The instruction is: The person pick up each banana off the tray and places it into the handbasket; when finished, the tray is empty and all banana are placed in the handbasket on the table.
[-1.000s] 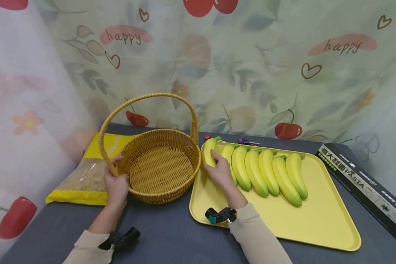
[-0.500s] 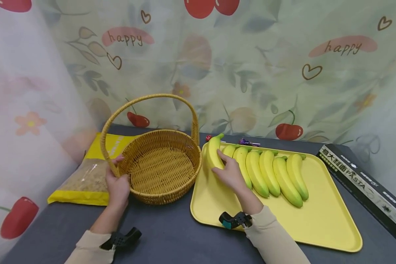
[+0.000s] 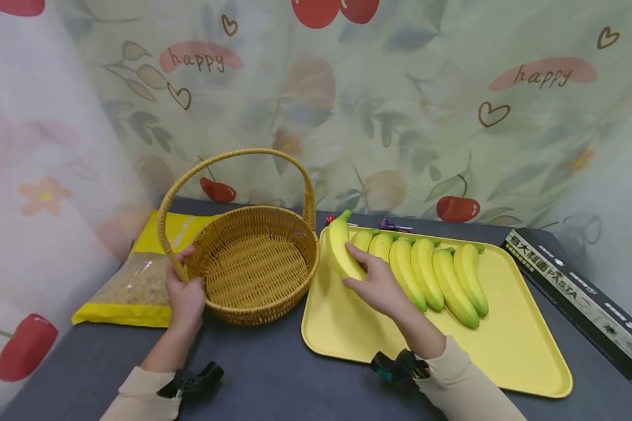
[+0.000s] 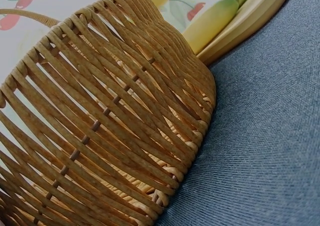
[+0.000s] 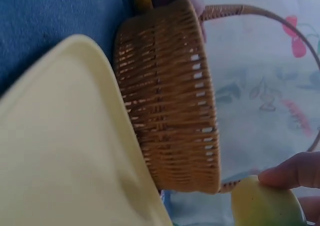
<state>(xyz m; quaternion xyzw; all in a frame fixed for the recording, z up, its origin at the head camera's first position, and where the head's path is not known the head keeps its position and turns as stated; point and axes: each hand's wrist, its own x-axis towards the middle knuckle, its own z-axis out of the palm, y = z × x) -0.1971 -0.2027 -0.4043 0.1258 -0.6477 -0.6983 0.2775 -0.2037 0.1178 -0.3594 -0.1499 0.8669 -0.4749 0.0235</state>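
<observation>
In the head view my left hand grips the left side of a round wicker basket, where its tall handle meets the rim. Nothing lies in the basket. My right hand pinches a yellow banana between thumb and fingers, its green stem pointing up. It is lifted over the left end of a yellow tray. Several more bananas lie side by side on that tray. In the right wrist view the held banana shows end-on, near the basket.
A yellow bag of dry food lies left of the basket, partly behind my left hand. A long black pasta box borders the tray's right side. Two wrapped lollipops lie behind the tray. A printed curtain hangs at the back.
My right hand has lifted the leftmost banana off the row and drawn it slightly up and to the right. My left hand keeps its grip on the basket, which has not moved.
</observation>
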